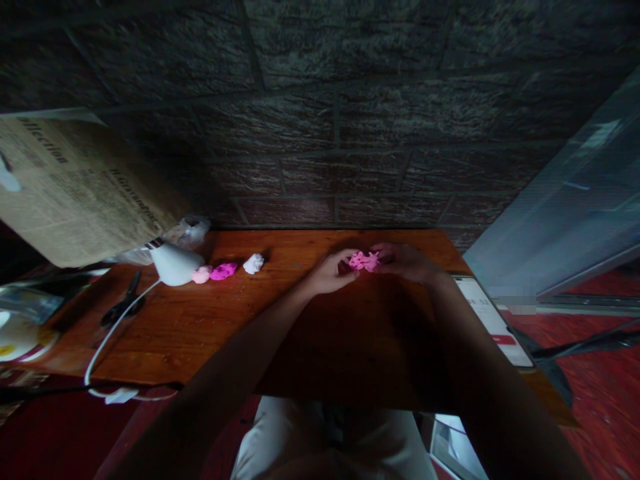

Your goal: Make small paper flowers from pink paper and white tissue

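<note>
White lump (254,263) left of pink cluster (365,261)

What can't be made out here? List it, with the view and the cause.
All in the head view:
Pink lump: its underside, turned away from the camera, and its ends, partly covered by the left hand and right hand.
Printed sheet: its small print, too fine and blurred.
Phone: its left edge, partly behind the right forearm.
White container: its left part, cut off by the picture edge.
</note>
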`<state>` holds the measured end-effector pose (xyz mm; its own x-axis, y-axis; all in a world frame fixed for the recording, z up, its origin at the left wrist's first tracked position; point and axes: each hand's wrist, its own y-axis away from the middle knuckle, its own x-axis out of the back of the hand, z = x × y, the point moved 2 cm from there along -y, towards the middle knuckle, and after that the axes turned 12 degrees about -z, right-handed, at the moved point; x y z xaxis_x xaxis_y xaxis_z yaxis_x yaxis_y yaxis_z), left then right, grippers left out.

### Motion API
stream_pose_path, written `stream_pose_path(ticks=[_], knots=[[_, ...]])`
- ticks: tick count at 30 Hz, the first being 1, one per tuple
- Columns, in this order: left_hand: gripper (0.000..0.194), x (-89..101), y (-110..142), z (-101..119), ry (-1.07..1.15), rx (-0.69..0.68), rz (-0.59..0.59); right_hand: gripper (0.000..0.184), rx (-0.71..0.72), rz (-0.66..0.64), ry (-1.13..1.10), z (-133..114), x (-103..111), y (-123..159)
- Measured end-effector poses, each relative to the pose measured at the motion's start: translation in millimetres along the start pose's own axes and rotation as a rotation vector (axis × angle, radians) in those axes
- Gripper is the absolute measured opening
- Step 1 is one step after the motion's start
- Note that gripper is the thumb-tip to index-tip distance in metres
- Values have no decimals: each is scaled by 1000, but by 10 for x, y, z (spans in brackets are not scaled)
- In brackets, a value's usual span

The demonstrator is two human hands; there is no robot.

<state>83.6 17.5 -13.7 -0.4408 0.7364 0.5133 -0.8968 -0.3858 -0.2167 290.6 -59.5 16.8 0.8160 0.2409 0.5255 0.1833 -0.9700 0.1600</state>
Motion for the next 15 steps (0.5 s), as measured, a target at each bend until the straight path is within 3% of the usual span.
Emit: stream_pose_path(ticks=[7,15], knots=[[25,87,-8,-79,66,-31,29,43,18,-2,-21,-44,-18,19],[23,74,-21,-63,93,-57,49,48,-17,15,-17,-41,-18,18]])
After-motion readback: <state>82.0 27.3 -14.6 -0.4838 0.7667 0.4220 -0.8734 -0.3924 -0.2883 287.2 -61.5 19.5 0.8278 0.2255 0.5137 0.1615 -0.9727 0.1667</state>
